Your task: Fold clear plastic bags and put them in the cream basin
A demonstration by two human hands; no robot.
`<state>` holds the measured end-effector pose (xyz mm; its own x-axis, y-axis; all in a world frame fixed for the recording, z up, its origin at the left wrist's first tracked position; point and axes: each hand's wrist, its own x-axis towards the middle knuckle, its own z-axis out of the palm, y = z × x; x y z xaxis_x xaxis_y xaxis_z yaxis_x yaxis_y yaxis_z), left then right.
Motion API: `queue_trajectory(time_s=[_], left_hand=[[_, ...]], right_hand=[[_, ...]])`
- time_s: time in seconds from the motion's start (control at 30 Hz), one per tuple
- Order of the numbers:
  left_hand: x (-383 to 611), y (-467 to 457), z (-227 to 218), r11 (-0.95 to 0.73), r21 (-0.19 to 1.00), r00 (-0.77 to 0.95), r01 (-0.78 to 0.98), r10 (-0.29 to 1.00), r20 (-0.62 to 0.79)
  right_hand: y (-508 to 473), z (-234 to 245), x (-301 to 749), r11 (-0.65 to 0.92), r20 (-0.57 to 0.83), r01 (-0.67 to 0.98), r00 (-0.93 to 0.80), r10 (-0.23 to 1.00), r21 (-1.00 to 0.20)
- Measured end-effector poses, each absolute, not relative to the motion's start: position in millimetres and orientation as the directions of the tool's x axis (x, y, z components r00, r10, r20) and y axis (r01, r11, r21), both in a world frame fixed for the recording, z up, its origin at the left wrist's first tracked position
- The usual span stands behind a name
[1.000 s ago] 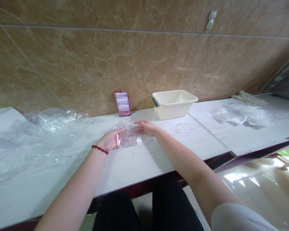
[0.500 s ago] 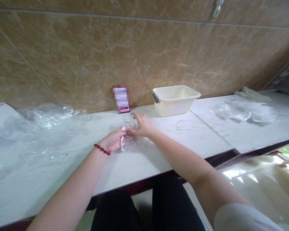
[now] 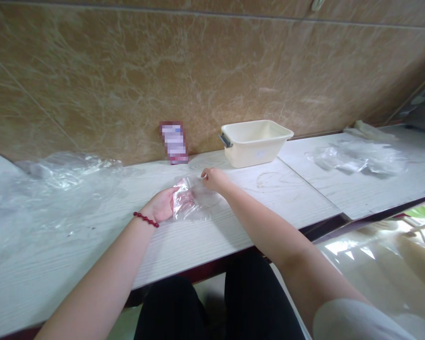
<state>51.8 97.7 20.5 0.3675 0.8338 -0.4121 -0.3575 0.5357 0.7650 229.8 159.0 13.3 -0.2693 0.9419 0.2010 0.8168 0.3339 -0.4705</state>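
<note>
A small clear plastic bag [image 3: 193,202] lies between my hands on the white wood-grain table [image 3: 198,236]. My left hand [image 3: 160,206], with a red bead bracelet at the wrist, grips the bag's left edge, fingers curled on it. My right hand [image 3: 215,179] is closed in a pinch on the bag's upper right edge. The bag is stretched between the two hands just above the table.
A cream plastic tub [image 3: 254,141] with a grey handle stands against the brown tiled wall. A small pink-red pack [image 3: 174,142] leans on the wall. Crumpled clear plastic sheets [image 3: 53,189] cover the table's left; another plastic pile [image 3: 357,158] lies on the right.
My right hand went from lying open on the bag to pinching its upper right edge, moving back and right. My left hand has kept hold of the left edge.
</note>
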Motion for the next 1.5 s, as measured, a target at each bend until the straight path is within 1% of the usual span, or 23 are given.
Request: queue_trajectory(time_s=[0.07,0.1,0.17,0.23,0.27,0.3,0.37,0.47,0.57,0.63,0.73,0.9,1.0,1.17,1.3,1.4,1.5], left_hand=[[53,96,22,0.532,0.769,0.356,-0.354,0.837,-0.415],[54,95,24,0.524,0.773,0.361,-0.357,0.841,-0.403],[55,92,27,0.507,0.781,0.396,-0.365,0.844,-0.363],[55,88,29,0.509,0.781,0.447,-0.361,0.830,-0.334],[55,86,30,0.519,0.778,0.471,-0.353,0.817,-0.332],[55,85,30,0.531,0.774,0.489,-0.344,0.805,-0.335],[55,84,29,0.554,0.766,0.514,-0.326,0.784,-0.348],[55,85,28,0.573,0.760,0.524,-0.307,0.768,-0.367],[55,87,26,0.589,0.749,0.507,-0.304,0.765,-0.396],[56,88,26,0.600,0.739,0.499,-0.307,0.763,-0.412],[56,88,27,0.599,0.738,0.496,-0.311,0.765,-0.412],[57,90,26,0.570,0.746,0.498,-0.344,0.784,-0.370],[56,92,24,0.570,0.740,0.500,-0.357,0.786,-0.365],[57,93,21,0.549,0.750,0.495,-0.369,0.799,-0.341],[59,92,23,0.517,0.768,0.495,-0.377,0.814,-0.305],[60,93,24,0.482,0.781,0.494,-0.397,0.830,-0.261],[59,94,23,0.478,0.778,0.476,-0.408,0.838,-0.266]], right_hand=[[162,15,230,0.280,0.183,0.831,-0.217,0.959,-0.481],[164,16,230,0.248,0.162,0.820,-0.190,0.968,-0.517],[165,19,229,0.158,0.072,0.757,-0.146,0.987,-0.634],[165,21,228,0.051,-0.037,0.635,-0.125,0.991,-0.771],[165,21,227,0.014,-0.065,0.559,-0.121,0.990,-0.829],[164,21,226,0.001,-0.069,0.481,-0.129,0.989,-0.877],[163,20,226,0.037,-0.029,0.351,-0.183,0.983,-0.936],[162,18,225,0.135,0.076,0.271,-0.216,0.973,-0.953],[163,16,225,0.206,0.172,0.260,-0.147,0.974,-0.944],[163,16,224,0.259,0.231,0.239,-0.138,0.963,-0.936],[162,17,222,0.328,0.299,0.216,-0.159,0.941,-0.920],[154,21,219,0.424,0.387,0.196,-0.203,0.900,-0.884],[147,25,219,0.483,0.427,0.224,-0.259,0.867,-0.846],[135,31,221,0.611,0.464,0.350,-0.419,0.780,-0.711],[132,33,221,0.727,0.496,0.361,-0.550,0.672,-0.584],[131,32,222,0.789,0.521,0.377,-0.600,0.607,-0.485],[131,33,223,0.813,0.535,0.411,-0.614,0.581,-0.412]])
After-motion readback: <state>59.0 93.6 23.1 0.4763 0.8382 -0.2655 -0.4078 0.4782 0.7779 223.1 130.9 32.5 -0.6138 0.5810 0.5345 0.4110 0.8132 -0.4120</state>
